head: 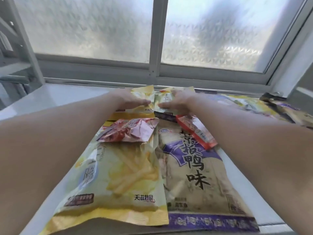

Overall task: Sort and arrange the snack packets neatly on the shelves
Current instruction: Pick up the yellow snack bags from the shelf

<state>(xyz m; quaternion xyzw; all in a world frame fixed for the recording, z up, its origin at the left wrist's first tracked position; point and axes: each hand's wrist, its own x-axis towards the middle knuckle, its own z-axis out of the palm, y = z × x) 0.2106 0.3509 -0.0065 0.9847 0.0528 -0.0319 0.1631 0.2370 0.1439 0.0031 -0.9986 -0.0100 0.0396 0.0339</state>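
Far yellow packet lies between both hands, at the back of the white shelf. Left hand and right hand press its sides, fingers spread; actual grip cannot be told. Nearer than the hands: one large yellow packet, one purple-beige packet, two small red packets. Frosted window beyond the hands; more packets right of the right hand, count unclear.

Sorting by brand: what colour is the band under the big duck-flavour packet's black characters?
Purple, on the duck-flavour packet; head view.
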